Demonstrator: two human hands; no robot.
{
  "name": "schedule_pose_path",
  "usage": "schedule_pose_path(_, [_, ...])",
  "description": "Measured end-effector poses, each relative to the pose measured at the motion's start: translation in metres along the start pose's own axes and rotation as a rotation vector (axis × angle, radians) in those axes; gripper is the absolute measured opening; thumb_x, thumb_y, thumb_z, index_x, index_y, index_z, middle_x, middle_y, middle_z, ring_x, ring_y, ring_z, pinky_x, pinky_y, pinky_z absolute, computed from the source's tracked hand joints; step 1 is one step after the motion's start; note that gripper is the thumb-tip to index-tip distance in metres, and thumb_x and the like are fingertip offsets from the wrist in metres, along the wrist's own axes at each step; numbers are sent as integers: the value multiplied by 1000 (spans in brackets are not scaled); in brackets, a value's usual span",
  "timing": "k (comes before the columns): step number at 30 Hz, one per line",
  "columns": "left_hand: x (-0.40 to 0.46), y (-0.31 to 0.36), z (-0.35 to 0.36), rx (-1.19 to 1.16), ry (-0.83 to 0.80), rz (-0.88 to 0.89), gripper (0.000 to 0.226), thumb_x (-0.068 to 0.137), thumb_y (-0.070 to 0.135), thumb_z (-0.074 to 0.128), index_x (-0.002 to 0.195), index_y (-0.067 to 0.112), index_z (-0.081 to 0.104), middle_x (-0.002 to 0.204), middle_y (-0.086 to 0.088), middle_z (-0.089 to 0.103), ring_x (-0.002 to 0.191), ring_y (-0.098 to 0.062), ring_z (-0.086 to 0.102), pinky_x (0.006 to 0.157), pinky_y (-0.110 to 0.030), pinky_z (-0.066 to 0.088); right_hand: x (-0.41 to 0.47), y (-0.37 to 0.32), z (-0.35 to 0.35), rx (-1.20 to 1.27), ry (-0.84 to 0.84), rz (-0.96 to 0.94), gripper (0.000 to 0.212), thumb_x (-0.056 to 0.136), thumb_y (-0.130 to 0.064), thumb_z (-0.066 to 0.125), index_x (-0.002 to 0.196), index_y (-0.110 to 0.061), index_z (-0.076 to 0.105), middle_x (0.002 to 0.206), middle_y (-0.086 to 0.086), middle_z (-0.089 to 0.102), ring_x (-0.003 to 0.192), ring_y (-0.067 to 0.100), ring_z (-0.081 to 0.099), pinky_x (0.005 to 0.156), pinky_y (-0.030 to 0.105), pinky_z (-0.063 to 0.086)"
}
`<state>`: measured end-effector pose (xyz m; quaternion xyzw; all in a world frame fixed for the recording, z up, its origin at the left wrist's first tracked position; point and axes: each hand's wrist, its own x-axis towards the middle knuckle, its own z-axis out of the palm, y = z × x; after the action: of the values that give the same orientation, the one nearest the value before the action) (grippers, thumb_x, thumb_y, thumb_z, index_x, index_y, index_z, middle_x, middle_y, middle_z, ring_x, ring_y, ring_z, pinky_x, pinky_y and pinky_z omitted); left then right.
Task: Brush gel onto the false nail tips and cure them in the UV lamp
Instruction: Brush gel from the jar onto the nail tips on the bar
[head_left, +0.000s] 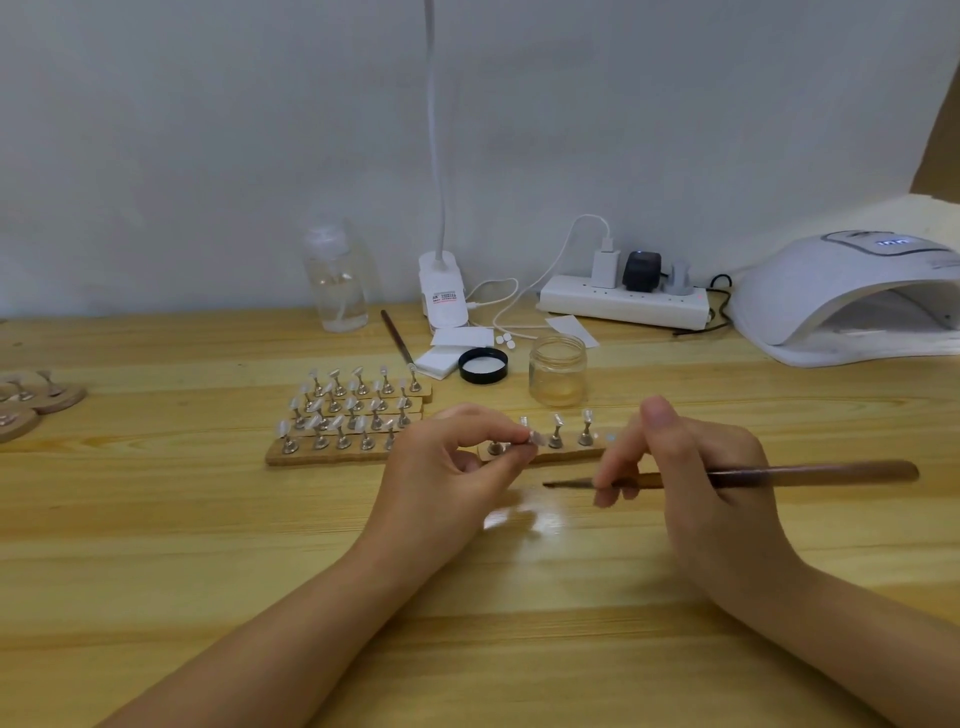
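The left hand (457, 457) pinches a nail tip on its stand (532, 438) in its fingers. The right hand (696, 467) fingers are curled around a brush (779, 475) over the counter (208, 519).

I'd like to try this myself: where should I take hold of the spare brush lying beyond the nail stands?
Probably pinch the spare brush with your fingers mid-handle, coming from above. It lies flat on the table, its tip end pointing toward the nail stands, so the far half of the handle looks to have the most room.
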<state>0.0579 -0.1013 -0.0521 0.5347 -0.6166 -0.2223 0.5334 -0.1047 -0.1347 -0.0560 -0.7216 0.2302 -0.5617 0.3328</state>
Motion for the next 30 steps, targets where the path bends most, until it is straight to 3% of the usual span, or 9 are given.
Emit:
schedule_pose_path(4, [1,-1,1,-6,-8,20,22,75,6,70,77,28,72,78,8,68,53,-3,49,45,-18,36,3,0,-1,-119,5,-62,41,90,-32,33,68,-18,64,62,-7,63,65,2,59,62,12,45])
schedule_pose_path(8, [0,-3,1,5,-13,39,19,76,5,69,82,23,73,80,9,69,65,-10,60,53,-31,44,0,1,-1,3,1,7,46,88,-37,35,57,-17,62,57,7,63,54,3,57,57,12,44])
schedule_pose_path(13, [0,-5,1,30,-29,56,19,77,4,68,84,21,73,81,8,69,53,-1,50,48,-15,35,2,1,-1,-91,-5,-14,43,89,-35,34,65,-16,65,60,-3,63,61,2,58,60,12,45])
schedule_pose_path(15, [0,-6,1,22,-27,56,19,78,5,68,85,22,73,82,7,70,62,-11,59,51,-25,44,1,0,-1,-21,-11,34,45,87,-38,34,59,-18,63,57,6,63,51,4,54,54,12,42])
schedule_pose_path(18, [0,-5,2,13,-23,53,22,78,4,68,85,24,73,83,8,71,79,-10,65,66,-39,53,2,0,-2,-69,19,-19,43,89,-36,32,63,-20,62,64,1,64,50,4,52,55,13,42])
schedule_pose_path(21, [0,-6,2,9,-30,52,21,77,3,68,84,22,73,83,8,71,81,-5,66,63,-26,53,3,-1,-1,-96,-6,-10,40,89,-35,33,68,-19,63,65,-5,63,54,-1,55,59,8,41])
schedule_pose_path(24, [-1,-5,1,-6,-25,32,19,75,4,70,83,22,74,81,15,71,78,3,65,60,-9,45,1,-1,0,7,-16,18,43,88,-36,35,60,-19,62,57,4,63,47,-2,53,54,7,40])
schedule_pose_path(28, [-1,-4,2,-14,-8,-1,17,74,8,72,81,23,73,78,20,69,77,5,65,60,-7,45,3,0,-1,-90,-4,-6,41,89,-37,34,68,-20,64,62,-5,62,51,9,54,57,26,48])
schedule_pose_path(30, [0,-4,1,-3,-14,-1,16,74,8,72,82,22,74,78,19,70,77,5,65,61,-9,47,3,-1,0,-80,-7,23,42,89,-38,35,68,-18,65,64,0,64,50,11,54,58,32,49])
